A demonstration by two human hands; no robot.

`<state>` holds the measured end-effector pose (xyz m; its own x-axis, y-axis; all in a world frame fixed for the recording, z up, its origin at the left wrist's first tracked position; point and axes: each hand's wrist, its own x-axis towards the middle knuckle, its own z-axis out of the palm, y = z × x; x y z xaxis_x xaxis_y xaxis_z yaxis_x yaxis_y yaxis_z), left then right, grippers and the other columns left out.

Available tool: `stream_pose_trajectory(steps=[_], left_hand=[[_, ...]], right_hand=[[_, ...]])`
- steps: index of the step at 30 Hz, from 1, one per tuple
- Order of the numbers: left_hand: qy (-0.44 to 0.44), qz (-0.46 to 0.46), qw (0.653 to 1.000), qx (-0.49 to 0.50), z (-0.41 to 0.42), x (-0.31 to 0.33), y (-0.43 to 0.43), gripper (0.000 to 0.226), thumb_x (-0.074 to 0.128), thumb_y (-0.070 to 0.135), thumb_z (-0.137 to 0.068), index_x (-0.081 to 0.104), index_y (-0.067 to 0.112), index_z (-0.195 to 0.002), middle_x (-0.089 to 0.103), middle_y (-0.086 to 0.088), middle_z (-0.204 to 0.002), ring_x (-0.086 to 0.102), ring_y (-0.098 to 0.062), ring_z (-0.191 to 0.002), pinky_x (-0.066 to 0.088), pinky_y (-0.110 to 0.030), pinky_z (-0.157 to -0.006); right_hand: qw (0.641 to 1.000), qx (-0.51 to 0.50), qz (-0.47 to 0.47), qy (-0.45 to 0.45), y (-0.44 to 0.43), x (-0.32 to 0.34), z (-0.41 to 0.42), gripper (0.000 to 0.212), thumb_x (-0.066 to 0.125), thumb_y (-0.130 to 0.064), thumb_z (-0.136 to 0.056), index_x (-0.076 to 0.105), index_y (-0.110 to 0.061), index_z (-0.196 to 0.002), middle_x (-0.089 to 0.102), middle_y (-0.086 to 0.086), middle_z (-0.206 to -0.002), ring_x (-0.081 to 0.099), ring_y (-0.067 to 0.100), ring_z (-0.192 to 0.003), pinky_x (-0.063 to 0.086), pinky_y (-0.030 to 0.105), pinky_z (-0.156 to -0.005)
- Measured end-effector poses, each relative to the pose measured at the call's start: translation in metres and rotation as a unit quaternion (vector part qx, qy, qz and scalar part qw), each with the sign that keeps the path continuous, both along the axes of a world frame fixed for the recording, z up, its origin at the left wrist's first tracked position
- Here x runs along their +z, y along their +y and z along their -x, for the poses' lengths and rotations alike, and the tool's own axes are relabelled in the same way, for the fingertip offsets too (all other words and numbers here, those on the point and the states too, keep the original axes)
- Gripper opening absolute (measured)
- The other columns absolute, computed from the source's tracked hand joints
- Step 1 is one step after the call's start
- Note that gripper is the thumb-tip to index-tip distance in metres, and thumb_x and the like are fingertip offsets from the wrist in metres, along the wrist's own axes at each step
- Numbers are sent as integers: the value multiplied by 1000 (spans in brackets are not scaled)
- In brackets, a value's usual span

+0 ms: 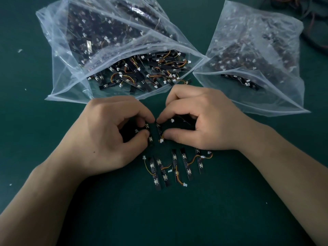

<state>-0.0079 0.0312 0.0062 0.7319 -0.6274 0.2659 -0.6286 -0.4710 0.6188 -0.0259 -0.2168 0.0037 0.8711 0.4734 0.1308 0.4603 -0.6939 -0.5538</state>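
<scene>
**Two hands sorting small button circuit strips from plastic bags**

At the centre, just above a dark green table (177,219), a person's two hands meet thumb to thumb. The left hand (110,132) pinches a narrow black circuit strip (150,138) between thumb and forefinger, its other fingers curled under. The right hand (200,121) pinches a second strip (158,129) the same way, and a white plug hangs at that strip's lower end. The two strips stand nearly upright, side by side and close together. Another dark piece and a white plug show under the right hand's curled fingers, but it is not clear whether they are gripped.

Just below the hands, a row of laid-out strips (185,164), about five, lies flat on the table. Each has small push buttons and a short orange-and-yellow wire ending in a white plug.

Beyond the hands lies a large clear bag (71,89), its mouth open towards the person. It is heaped with many more of the same strips, some near the opening. To its right, a smaller clear bag (276,96) holds fewer, with several near its mouth.

Judging by the short row and the full bag, the work looks barely begun, with most strips still to be handled.

Dark cables (316,38) lie at the far right corner. White scraps (19,50) dot the table at the left.
</scene>
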Motion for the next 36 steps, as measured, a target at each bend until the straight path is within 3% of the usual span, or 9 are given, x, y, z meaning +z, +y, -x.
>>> stream_pose_trajectory(steps=[4,6,10,13,19,22,25,36], left_hand=[[2,-1,1000,-1,0,-2,-1,17,76,15,-78,77,20,-94,66,10,-82,66,-16,-75,49,-33,-65],[5,-1,1000,-3,0,-2,-2,16,76,16,-79,77,21,-94,66,10,-82,66,-15,-77,49,-32,-67],[11,2,1000,8,0,-3,-1,17,76,18,-79,77,24,-95,67,13,-83,67,-16,-74,50,-35,-65],[10,0,1000,6,0,-4,-1,16,76,19,-80,77,24,-95,67,12,-83,67,-17,-76,50,-35,-65],[3,8,1000,12,-1,-6,-3,8,73,23,-89,77,25,-97,69,9,-84,66,-18,-75,49,-36,-67],[3,6,1000,13,0,-6,-3,10,74,24,-89,78,26,-98,69,10,-86,68,-16,-79,51,-38,-68],[9,1,1000,14,1,-7,-3,12,73,23,-89,78,28,-98,67,14,-86,67,-15,-79,52,-39,-67],[19,-18,1000,16,4,-5,-3,24,69,19,-84,79,33,-100,64,12,-83,62,-16,-72,50,-39,-62]], right_hand=[[1000,10,-8,-2,1,-1,-1,24,80,-47,-87,78,-32,-106,62,-16,-104,56,2,-77,50,37,-70],[1000,12,-28,6,0,-1,-1,22,76,-36,-90,76,-29,-111,61,-17,-105,57,3,-77,49,33,-70],[997,3,-68,32,-5,-3,-3,43,64,-9,-83,71,-23,-124,59,-19,-105,54,21,-63,46,32,-65],[998,-1,-66,15,-5,-5,-3,46,59,-2,-81,73,-19,-122,62,-15,-109,56,19,-66,44,29,-65],[999,-14,-52,-10,-3,-8,-3,28,67,-4,-86,76,-18,-108,62,-11,-116,55,17,-62,47,38,-62],[999,5,-49,-1,-6,-6,-3,21,67,-3,-87,79,-17,-98,65,-8,-111,57,14,-66,45,27,-63],[998,12,-57,18,-14,-3,-3,31,63,5,-82,80,-16,-97,68,-7,-110,59,16,-68,40,17,-64],[999,9,-39,3,-17,-2,-3,15,80,-11,-86,79,-19,-99,65,-6,-109,57,14,-71,41,16,-67]])
